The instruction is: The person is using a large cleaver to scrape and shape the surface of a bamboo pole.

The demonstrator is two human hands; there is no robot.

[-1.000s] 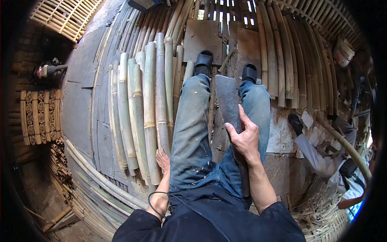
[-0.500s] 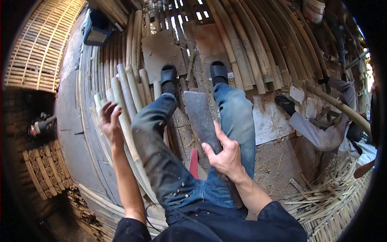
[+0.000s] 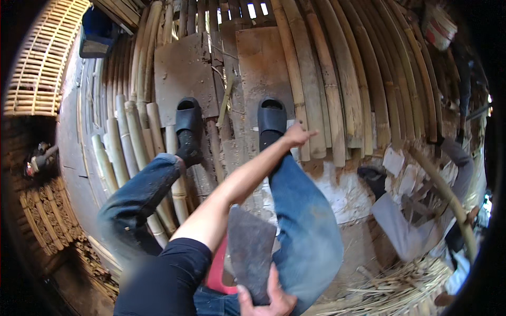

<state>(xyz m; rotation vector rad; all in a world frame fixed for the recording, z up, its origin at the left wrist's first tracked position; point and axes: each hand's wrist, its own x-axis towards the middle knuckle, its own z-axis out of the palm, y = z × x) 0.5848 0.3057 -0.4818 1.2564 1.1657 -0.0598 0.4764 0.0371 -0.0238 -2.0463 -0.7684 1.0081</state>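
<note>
My right hand (image 3: 269, 300), at the lower edge, grips a broad, dark, flat blade like a machete (image 3: 252, 247). The thumb and fingers press on its two edges, and its wide end points away from me; whatever lies below the hand is out of view. Across my body stretches my left arm, and my left hand (image 3: 300, 135) is beside my right ankle, near the ends of the split bamboo poles (image 3: 345, 116). Its fingers are partly extended, with nothing visible in them. Between my legs shows part of a red plastic stool (image 3: 217, 266).
Pale bamboo poles (image 3: 134, 137) lie left of my legs. Flat boards (image 3: 184, 73) lie under my slippers. At right, another person's grey-trousered leg (image 3: 400, 226) stretches beside a long pole (image 3: 448, 195). Bamboo strips (image 3: 390, 287) are heaped at lower right. Bundled sticks (image 3: 55, 216) stand at left.
My left hand has swung from the left side across to my right ankle. My right hand has drawn the blade back toward my body. My knees have spread apart.
</note>
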